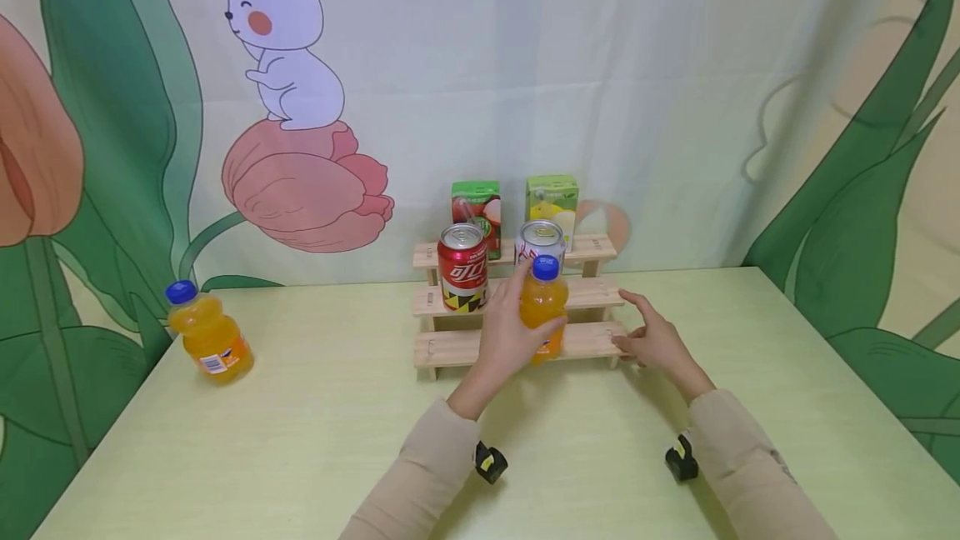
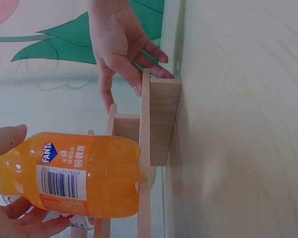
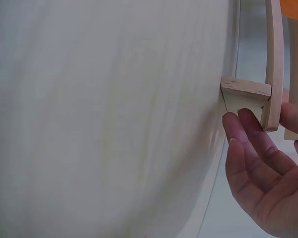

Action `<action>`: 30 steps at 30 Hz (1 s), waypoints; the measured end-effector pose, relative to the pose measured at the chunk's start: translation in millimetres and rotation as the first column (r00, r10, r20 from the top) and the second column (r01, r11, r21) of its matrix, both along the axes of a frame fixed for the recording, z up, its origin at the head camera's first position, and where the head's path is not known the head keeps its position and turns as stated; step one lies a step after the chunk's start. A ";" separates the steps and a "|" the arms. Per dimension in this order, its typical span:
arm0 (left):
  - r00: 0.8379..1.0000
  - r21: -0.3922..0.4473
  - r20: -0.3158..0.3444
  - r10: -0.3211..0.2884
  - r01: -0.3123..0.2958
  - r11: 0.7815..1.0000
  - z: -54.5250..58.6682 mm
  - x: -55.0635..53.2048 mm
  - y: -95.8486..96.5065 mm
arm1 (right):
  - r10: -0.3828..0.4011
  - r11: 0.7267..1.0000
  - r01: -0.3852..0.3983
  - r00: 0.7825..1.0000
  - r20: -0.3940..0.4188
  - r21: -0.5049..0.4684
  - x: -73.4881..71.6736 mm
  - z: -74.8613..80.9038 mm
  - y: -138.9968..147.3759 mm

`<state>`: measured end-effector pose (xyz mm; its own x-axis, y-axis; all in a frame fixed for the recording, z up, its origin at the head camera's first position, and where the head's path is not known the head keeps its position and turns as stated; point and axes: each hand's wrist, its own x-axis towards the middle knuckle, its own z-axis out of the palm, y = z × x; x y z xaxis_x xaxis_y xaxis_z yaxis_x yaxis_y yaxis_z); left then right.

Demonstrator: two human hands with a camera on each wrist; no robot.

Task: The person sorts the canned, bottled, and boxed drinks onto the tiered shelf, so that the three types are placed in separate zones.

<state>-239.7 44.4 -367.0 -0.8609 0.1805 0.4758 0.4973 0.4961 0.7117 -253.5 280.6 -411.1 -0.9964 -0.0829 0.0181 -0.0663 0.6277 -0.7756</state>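
My left hand [image 1: 506, 332] grips an orange Fanta bottle [image 1: 545, 302] with a blue cap round its upper part. In the left wrist view the bottle [image 2: 89, 173] stands with its base at the lowest board of a three-step wooden rack [image 1: 450, 348]. At the rack's right end, my right hand [image 1: 656, 348] holds the lowest board, thumb on top and fingers below, as the right wrist view shows. Its index finger reaches toward the middle board. On the middle step are a red can [image 1: 463, 269] and, partly hidden behind the bottle, a white can [image 1: 540, 238].
A red-and-green juice carton [image 1: 480, 198] and a green-and-yellow carton [image 1: 552, 198] stand on the top step. Far to the left, another orange bottle [image 1: 213, 340] stands on the pale table [image 1: 322, 440]. A printed curtain [image 1: 637, 90] hangs behind the table.
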 end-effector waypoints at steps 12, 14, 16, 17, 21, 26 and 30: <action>0.999 0.043 -0.026 -0.046 0.047 0.998 3.5 10.0 -14.7 | 0.000 1.000 0.000 1.000 -0.002 0.001 -0.7 -0.3 0.8; 0.998 0.036 -0.037 -0.049 0.051 0.998 3.3 11.6 -17.9 | 0.001 1.000 -0.001 1.000 0.000 -0.001 -0.5 -0.4 0.7; 0.998 0.023 -0.040 -0.050 0.051 0.998 3.3 13.1 -21.2 | 0.003 1.000 -0.003 1.000 0.001 -0.003 -0.3 -0.5 0.5; 0.998 0.013 -0.037 -0.047 0.048 0.999 3.3 13.7 -22.8 | 0.005 1.000 -0.005 1.000 0.001 -0.004 -0.1 -0.6 0.3; 0.999 -0.009 -0.002 -0.037 0.037 0.999 5.4 16.6 -28.7 | 0.010 1.000 -0.010 1.000 -0.004 0.004 0.6 -0.8 0.2; 0.999 0.002 0.011 -0.037 0.037 0.999 8.8 21.1 -36.1 | 0.014 1.000 -0.014 1.000 -0.006 0.008 -0.4 -1.7 1.0; 0.999 0.011 0.008 -0.038 0.038 0.999 9.2 23.3 -41.7 | 0.014 1.000 -0.014 1.000 -0.004 0.008 -1.2 -3.0 1.8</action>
<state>-216.4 2.8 -357.9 -0.8575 0.2081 0.4706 0.5097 0.4690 0.7213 -254.7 282.3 -414.0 -0.9951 -0.0969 0.0214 -0.0782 0.6330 -0.7702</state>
